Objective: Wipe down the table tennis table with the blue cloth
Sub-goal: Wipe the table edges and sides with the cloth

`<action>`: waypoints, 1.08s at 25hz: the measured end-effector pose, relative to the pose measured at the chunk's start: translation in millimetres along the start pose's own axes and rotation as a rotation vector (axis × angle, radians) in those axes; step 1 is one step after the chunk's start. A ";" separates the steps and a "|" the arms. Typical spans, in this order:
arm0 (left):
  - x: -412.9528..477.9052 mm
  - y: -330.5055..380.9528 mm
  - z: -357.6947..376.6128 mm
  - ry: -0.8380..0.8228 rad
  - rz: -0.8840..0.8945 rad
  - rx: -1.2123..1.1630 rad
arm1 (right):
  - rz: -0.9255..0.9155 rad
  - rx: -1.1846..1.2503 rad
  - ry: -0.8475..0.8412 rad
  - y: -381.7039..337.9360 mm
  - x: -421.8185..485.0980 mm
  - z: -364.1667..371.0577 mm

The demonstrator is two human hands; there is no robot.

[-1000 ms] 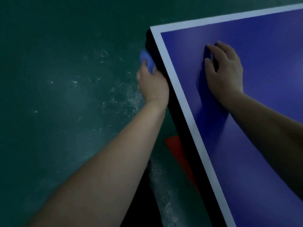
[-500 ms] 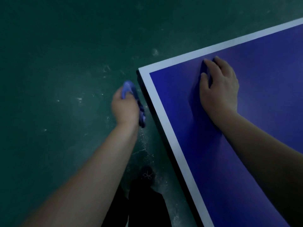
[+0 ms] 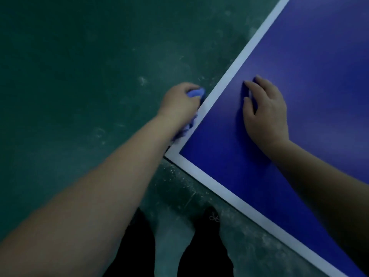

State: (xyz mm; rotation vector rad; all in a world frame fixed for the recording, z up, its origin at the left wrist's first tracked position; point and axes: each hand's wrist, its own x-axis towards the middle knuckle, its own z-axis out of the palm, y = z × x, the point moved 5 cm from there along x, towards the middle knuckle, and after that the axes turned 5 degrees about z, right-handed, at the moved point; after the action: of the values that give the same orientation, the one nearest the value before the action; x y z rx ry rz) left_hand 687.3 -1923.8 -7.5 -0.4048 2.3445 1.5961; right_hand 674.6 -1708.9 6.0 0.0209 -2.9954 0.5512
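Lengthwise along table edge, cloth in left hand

Head-worn view, steeply downward, close over table corner (dim, perhaps blurred), floor below

dim, blue-green cast | soft focus | wide-angle bending at edges
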 end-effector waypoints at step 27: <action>62.4 -24.8 39.1 -0.198 -0.008 -0.160 | 0.310 -0.020 0.068 22.1 133.6 8.8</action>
State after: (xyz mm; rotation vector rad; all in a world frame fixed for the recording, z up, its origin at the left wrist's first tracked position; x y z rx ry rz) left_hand 641.9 -1900.7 -66.2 -0.2748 2.0762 1.7400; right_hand 540.1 -1690.9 2.9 -0.4601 -2.9525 0.5366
